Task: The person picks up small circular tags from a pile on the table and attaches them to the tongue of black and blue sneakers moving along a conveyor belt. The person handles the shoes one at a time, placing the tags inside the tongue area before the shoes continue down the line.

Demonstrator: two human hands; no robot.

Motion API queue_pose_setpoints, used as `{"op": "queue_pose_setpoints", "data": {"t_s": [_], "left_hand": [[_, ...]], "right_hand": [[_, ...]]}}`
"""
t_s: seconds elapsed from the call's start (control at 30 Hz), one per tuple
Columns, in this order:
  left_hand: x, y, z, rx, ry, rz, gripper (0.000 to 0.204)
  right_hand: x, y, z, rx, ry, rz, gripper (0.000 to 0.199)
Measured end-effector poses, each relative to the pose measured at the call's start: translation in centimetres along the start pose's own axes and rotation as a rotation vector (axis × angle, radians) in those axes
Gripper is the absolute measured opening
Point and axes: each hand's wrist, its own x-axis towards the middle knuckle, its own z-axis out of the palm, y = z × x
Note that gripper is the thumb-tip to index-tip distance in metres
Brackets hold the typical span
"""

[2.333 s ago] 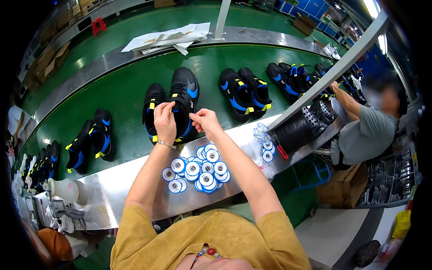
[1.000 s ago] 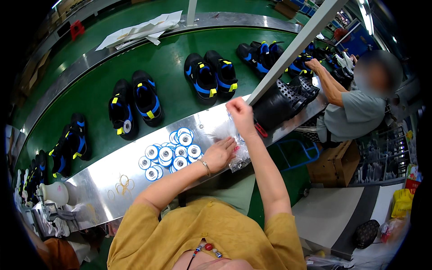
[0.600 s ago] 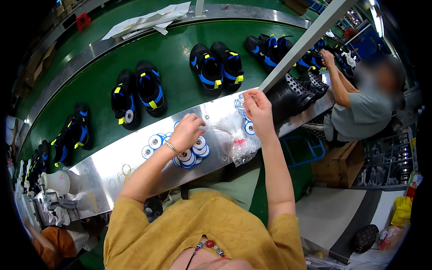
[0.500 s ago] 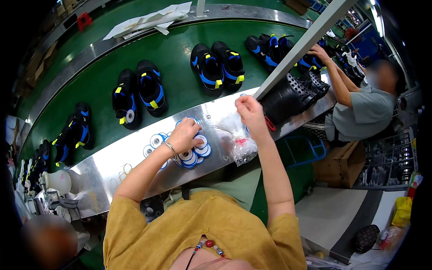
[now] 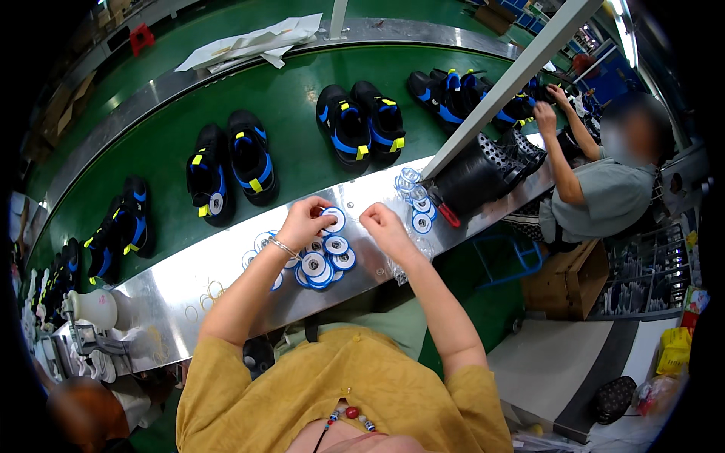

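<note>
My left hand point(image 5: 303, 223) rests on a pile of round white-and-blue tags point(image 5: 325, 260) on the steel ledge point(image 5: 196, 275), its fingers pinching one tag point(image 5: 333, 219). Just to its right, my right hand point(image 5: 384, 225) is closed beside that tag, over a clear plastic bag point(image 5: 400, 264) hanging at the ledge edge. More round tags point(image 5: 415, 198) lie further right. Pairs of black-and-blue shoes point(image 5: 236, 164) point(image 5: 361, 122) ride on the green belt point(image 5: 294, 158) beyond the ledge.
A white slanted post point(image 5: 506, 83) rises from the ledge. Black perforated containers point(image 5: 483, 170) stand beside it. Another person in a grey shirt point(image 5: 604, 204) handles shoes at the right. Rubber bands point(image 5: 208, 291) and a white bottle point(image 5: 94, 308) lie at the left.
My right hand came back left from the tags near the post, bringing the clear bag toward the pile. My left hand stayed on the pile. The shoes moved right on the belt.
</note>
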Motion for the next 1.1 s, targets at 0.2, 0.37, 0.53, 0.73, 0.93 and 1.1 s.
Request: {"op": "queue_pose_setpoints", "data": {"t_s": [0.2,0.37,0.53,0.73,0.93,1.1], "left_hand": [[0.2,1.6,1.4,-0.486,0.201,0.038,0.015],[0.1,2.7,2.4,-0.609,0.233,0.091,0.013],[0.6,1.7,2.6,-0.647,0.216,0.173,0.013],[0.7,1.6,3.1,-0.8,0.155,0.192,0.01],[1.5,1.8,3.5,-0.714,0.209,0.188,0.008],[2.2,1.9,3.8,-0.542,0.182,0.172,0.007]], "right_hand": [[0.0,-2.8,1.5,-0.066,0.069,-0.097,0.013],[0.9,-3.0,2.0,-0.059,0.152,-0.147,0.012],[1.7,-2.8,1.9,-0.062,0.214,-0.124,0.015],[2.7,-1.9,2.3,-0.067,0.21,-0.113,0.016],[2.7,-1.8,2.1,-0.127,0.171,-0.19,0.015],[2.8,-1.6,1.6,-0.24,0.179,-0.265,0.015]]}}
